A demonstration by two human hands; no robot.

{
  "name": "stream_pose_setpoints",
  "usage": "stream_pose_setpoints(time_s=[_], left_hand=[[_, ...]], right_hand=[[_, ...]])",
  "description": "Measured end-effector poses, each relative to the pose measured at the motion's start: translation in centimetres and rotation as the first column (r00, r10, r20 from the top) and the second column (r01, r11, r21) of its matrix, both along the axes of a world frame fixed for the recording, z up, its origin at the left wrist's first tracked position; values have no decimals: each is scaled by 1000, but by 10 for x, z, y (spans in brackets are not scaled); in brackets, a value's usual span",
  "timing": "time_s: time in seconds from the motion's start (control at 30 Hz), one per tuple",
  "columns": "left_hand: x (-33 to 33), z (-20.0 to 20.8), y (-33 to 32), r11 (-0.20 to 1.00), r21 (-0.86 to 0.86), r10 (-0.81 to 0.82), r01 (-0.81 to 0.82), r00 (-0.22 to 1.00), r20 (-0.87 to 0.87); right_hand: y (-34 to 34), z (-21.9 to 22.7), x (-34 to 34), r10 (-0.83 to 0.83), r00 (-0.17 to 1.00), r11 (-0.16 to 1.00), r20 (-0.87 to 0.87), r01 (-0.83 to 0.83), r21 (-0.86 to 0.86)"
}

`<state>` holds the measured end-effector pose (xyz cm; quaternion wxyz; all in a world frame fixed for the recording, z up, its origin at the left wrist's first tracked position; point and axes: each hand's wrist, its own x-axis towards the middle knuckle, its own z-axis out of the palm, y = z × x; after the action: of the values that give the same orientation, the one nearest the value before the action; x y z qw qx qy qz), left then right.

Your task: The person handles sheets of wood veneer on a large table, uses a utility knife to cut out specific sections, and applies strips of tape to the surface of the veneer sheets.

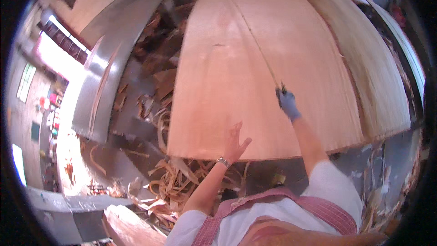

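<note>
A large sheet of pale pinkish wood veneer (214,82) lies spread out in front of me. My left hand (236,142), bare and with a metal-banded watch (223,161) at the wrist, is open over the sheet's near edge, fingers apart. Whether its palm touches the wood I cannot tell. Farther forward, my right hand (288,103) wears a blue-grey glove and is closed round something dark. From there a long, thin yellowish strip (256,41), a tape or a rod, runs away over the veneer to its far edge. Glove and fingers hide the dark piece's exact kind.
Browner veneer (371,59) lies along the right side of the pale sheet. Curled wood scraps (175,180) are heaped below its near left edge. A shiny metal panel (98,93) stands at the left. A pale wood piece (129,228) lies at the lower left.
</note>
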<state>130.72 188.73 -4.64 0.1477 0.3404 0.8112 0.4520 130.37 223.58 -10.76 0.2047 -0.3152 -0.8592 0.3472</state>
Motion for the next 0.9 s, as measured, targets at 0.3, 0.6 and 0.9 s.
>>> stream_pose_setpoints(time_s=[0.3, 0.6, 0.9], left_hand=[[-25, 267, -403, 606, 711, 422, -356, 902, 92], [-121, 343, -594, 416, 908, 46, 54, 996, -80], [-342, 51, -901, 648, -113, 641, -753, 460, 614]], right_hand=[[-314, 61, -195, 12, 988, 791, -154, -103, -603], [-627, 29, -262, 202, 970, 586, -135, -230, -777], [-1039, 64, -368, 947, 321, 242, 5, -703, -668]])
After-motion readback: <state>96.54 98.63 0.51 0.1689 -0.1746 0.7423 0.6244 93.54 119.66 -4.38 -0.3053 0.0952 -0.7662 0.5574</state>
